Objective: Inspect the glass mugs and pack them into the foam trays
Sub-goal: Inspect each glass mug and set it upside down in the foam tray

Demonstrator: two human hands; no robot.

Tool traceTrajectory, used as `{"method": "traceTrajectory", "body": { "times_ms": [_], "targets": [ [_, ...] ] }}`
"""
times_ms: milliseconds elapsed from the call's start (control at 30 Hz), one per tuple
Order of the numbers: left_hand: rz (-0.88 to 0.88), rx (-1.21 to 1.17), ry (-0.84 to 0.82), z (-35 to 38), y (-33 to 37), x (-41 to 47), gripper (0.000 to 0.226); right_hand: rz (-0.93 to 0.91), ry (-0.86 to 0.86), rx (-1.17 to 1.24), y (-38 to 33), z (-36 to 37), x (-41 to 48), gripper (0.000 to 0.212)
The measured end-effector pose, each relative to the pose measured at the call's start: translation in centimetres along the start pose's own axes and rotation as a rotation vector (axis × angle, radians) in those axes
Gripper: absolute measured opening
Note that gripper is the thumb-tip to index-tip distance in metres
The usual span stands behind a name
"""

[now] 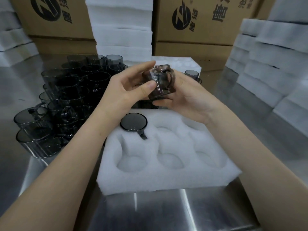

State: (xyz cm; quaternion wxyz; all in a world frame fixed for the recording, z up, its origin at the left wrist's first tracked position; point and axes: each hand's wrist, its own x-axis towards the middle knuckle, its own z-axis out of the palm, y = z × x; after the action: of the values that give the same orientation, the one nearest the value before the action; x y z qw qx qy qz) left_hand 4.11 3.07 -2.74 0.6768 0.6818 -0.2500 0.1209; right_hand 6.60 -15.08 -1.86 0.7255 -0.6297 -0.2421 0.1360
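Mug (158,82) of smoky glass held up between both hands, tipped on its side, handle turned toward the right, above the far edge of the foam tray (166,179) and clear of it. Left hand (126,90) curled round the mug, thumb pressed on its near wall, fingers reaching over its far side. Right hand (186,97) cupped under and behind the same mug, thumb below its lower edge, fingers mostly hidden behind the glass. Foam tray lying flat on the steel surface (150,212), close in front, with six round pockets in two rows of three. Second mug (133,122) seated in the far left pocket, handle lying toward the near right; white foam showing in the other five pockets. Crowd of dark glass mugs (66,97) packed close together on the surface left of the tray, some stacked. Single mug (192,74) standing behind the right hand, beside another foam tray (176,62) further back. Foam stacks (123,30) at the back and along the right side, cardboard boxes (208,22) with black print behind them
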Motion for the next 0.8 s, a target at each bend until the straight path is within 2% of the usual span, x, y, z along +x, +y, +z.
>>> {"method": "traceTrajectory", "body": {
  "times_ms": [100,267,467,667,800],
  "targets": [
    [0.043,0.066,0.016,0.24,0.15,0.03,0.052,0.022,-0.055,0.038,-0.02,0.54,-0.23,0.037],
    [0.153,0.299,0.008,0.81,0.24,-0.13,0.041,-0.064,0.062,-0.066,0.23,0.97,-0.2,0.034],
    [0.149,0.52,-0.013,0.88,-0.01,-0.1,0.063,-0.153,0.228,-0.222,0.08,0.97,-0.23,0.037],
    [0.144,0.496,-0.041,0.6,-0.29,-0.1,0.056,-0.141,0.247,0.012,-0.53,0.8,-0.29,0.033],
    [0.155,0.444,-0.068,0.48,-0.3,-0.17,0.059,0.024,0.1,0.191,-0.69,0.64,-0.05,0.045]
  ]
}}
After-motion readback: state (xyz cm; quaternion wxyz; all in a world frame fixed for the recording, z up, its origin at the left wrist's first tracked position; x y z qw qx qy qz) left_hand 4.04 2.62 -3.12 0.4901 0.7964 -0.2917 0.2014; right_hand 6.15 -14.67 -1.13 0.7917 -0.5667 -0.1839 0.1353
